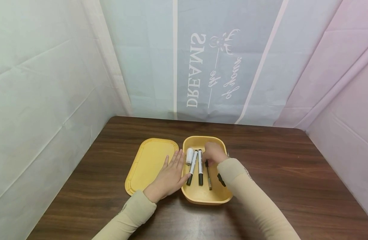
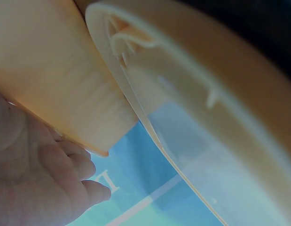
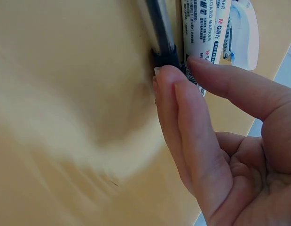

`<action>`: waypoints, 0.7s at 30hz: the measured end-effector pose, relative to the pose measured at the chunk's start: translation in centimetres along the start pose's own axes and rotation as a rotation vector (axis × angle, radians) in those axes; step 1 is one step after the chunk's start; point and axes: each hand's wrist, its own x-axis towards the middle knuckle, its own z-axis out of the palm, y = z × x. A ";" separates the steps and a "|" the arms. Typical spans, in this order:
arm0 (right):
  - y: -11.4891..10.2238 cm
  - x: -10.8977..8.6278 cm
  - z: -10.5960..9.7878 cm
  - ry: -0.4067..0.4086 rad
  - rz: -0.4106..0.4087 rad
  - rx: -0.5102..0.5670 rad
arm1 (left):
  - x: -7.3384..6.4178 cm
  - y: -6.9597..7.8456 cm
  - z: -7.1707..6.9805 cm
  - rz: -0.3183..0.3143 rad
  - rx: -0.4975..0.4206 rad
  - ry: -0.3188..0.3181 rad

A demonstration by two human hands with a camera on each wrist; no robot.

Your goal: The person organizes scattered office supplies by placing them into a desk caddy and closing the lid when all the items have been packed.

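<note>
A yellow plastic box (image 1: 206, 199) stands on the table. Flat against its left side lies my left hand (image 1: 170, 171), fingers straight, thumb at the rim. In the left wrist view the left palm (image 2: 37, 169) is beside the box wall (image 2: 65, 80). My right hand (image 1: 214, 153) reaches inside, its thumb and fingers (image 3: 197, 141) closed in around the dark end of a pen (image 1: 209, 178). Left of the pen lie two white whiteboard markers (image 1: 200, 168) with black ends. A rounded white item (image 1: 189, 156) sits by the left wall.
The box's yellow lid (image 1: 148, 160) lies on the table just left of the box, partly behind the left hand. The dark wooden table (image 1: 292, 173) stretches to both sides. A pale blue printed cloth (image 1: 148, 66) hangs behind it.
</note>
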 end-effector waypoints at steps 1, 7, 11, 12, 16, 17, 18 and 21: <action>0.0 0.0 -0.1 -0.001 -0.001 -0.001 | 0.0 0.0 0.0 0.001 -0.001 0.001; 0.1 0.0 -0.3 -0.009 -0.005 0.014 | 0.0 0.1 -0.1 0.002 0.008 0.001; 0.4 0.3 -0.4 -0.015 -0.004 0.063 | 0.0 0.2 -0.1 -0.001 0.000 -0.001; 0.5 0.3 -0.5 -0.022 -0.001 0.086 | 0.1 0.2 -0.1 -0.001 -0.003 0.000; 0.7 0.4 -0.9 -0.062 -0.003 0.211 | 0.0 0.2 -0.1 0.000 -0.004 0.001; 0.7 0.3 -1.1 -0.074 -0.007 0.244 | 0.0 0.2 -0.1 0.001 -0.005 0.002; 0.8 0.2 -1.3 -0.086 -0.010 0.284 | 0.1 0.2 -0.1 0.000 -0.004 0.002; 0.9 -0.1 -1.7 -0.120 -0.026 0.379 | 0.1 0.2 -0.1 -0.002 0.000 0.000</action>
